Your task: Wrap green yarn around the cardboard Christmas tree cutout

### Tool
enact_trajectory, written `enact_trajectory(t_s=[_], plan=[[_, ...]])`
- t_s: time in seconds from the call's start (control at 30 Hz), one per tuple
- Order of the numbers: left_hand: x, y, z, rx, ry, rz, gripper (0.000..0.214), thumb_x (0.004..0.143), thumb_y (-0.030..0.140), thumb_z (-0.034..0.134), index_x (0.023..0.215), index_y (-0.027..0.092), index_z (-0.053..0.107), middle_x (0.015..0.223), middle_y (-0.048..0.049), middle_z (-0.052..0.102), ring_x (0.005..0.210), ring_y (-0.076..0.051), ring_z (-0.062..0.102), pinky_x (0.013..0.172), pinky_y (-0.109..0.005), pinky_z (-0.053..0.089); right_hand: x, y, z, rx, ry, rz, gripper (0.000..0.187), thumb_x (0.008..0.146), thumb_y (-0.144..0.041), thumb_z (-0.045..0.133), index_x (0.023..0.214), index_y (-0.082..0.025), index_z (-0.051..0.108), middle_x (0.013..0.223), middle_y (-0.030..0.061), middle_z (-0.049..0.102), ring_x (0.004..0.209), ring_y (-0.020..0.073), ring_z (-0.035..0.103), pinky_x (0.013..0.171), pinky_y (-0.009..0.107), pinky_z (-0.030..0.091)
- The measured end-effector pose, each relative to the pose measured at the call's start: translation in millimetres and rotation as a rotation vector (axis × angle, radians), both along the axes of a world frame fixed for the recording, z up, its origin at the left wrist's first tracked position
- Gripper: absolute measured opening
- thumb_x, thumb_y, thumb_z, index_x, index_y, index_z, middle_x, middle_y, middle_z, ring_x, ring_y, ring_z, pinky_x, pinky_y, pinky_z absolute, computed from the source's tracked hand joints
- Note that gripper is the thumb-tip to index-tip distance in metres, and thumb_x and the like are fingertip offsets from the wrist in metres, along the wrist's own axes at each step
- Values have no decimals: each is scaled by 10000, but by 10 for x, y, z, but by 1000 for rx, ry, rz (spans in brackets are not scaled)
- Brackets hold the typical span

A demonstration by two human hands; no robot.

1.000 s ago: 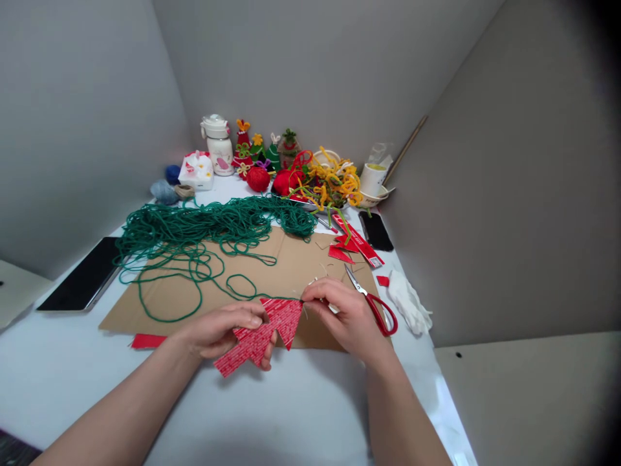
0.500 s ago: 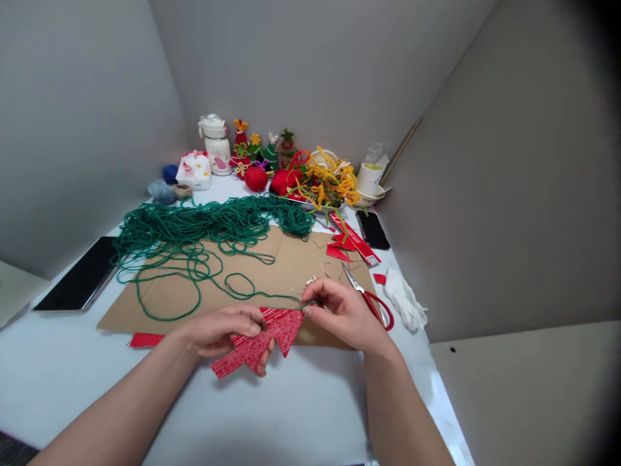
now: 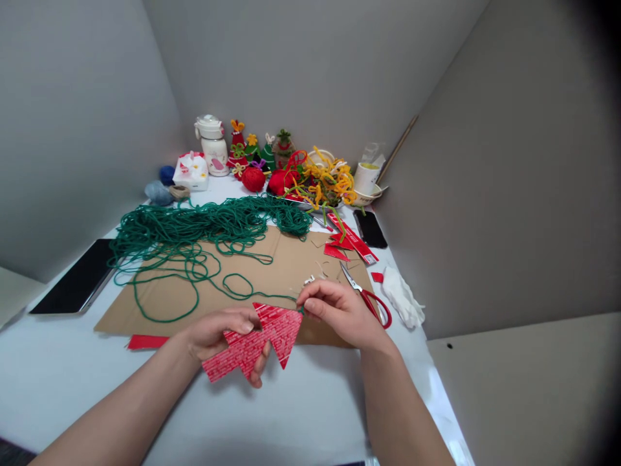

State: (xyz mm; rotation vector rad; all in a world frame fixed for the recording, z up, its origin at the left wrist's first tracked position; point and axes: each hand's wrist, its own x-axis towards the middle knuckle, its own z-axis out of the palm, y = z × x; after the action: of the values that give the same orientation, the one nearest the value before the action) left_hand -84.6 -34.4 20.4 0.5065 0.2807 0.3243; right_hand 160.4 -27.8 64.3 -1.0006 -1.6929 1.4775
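Observation:
My left hand [image 3: 230, 330] is closed on a red patterned tree-shaped cutout [image 3: 277, 331], thumb on top and fingers curled underneath. The cutout's tip points right, toward my right hand [image 3: 339, 310]. That hand pinches green yarn [image 3: 262, 297] right at the tip; some of the yarn is hidden behind the fingers. From there the strand runs left in loose loops over a cardboard sheet [image 3: 272, 272] to a large tangled heap of green yarn [image 3: 194, 223].
Red-handled scissors [image 3: 373, 304] and red scraps [image 3: 337, 249] lie at the right, by a white cloth [image 3: 402, 298] and a phone [image 3: 370, 228]. A tablet [image 3: 75, 275] is at the left. Behind stand a bottle [image 3: 214, 152], yarn balls and a yellow yarn pile [image 3: 330, 181].
The cutout has turned to show more of its patterned face, and its tail has shifted slightly left. My right hand stays at the tip, with the yarn now bunched closer against it.

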Motion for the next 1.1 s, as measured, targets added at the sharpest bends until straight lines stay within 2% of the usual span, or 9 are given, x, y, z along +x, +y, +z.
enact_trajectory(t_s=[0.2, 0.53, 0.67, 0.9, 1.1], plan=[[25, 2, -9, 27, -33, -26, 252, 722, 257, 541, 887, 83, 617, 769, -121, 690, 633, -232, 655, 570, -342, 488, -18, -5, 13, 31, -11, -5, 116, 838, -266, 578, 866, -172, 640, 793, 14, 620, 731, 112, 550, 677, 241, 433], [12, 9, -36, 43, -29, -7, 255, 731, 291, 535, 882, 95, 600, 765, -110, 678, 670, -232, 655, 637, -388, 505, -39, -11, 11, 88, 10, -53, 125, 828, -289, 593, 882, -177, 606, 834, 26, 605, 775, 127, 552, 703, 257, 442], [13, 2, -57, 48, -16, 13, 251, 728, 294, 529, 852, 91, 610, 746, -112, 671, 655, -231, 645, 655, -413, 505, -43, -16, 11, 68, 17, -44, 101, 827, -268, 590, 865, -175, 600, 808, 17, 588, 754, 120, 540, 688, 246, 434], [10, 10, -52, 32, -27, 29, 283, 728, 279, 533, 928, 95, 609, 764, -113, 669, 675, -236, 647, 663, -418, 502, -50, -28, 24, -4, 9, -34, 103, 824, -259, 579, 849, -165, 613, 781, 18, 577, 715, 117, 523, 656, 245, 425], [19, 26, 13, 54, 21, 97, 267, 732, 248, 561, 934, 84, 621, 781, -125, 683, 685, -241, 659, 671, -414, 506, -40, -20, 17, -14, 9, -40, 137, 843, -280, 551, 879, -171, 624, 783, 14, 587, 710, 114, 527, 661, 243, 419]])
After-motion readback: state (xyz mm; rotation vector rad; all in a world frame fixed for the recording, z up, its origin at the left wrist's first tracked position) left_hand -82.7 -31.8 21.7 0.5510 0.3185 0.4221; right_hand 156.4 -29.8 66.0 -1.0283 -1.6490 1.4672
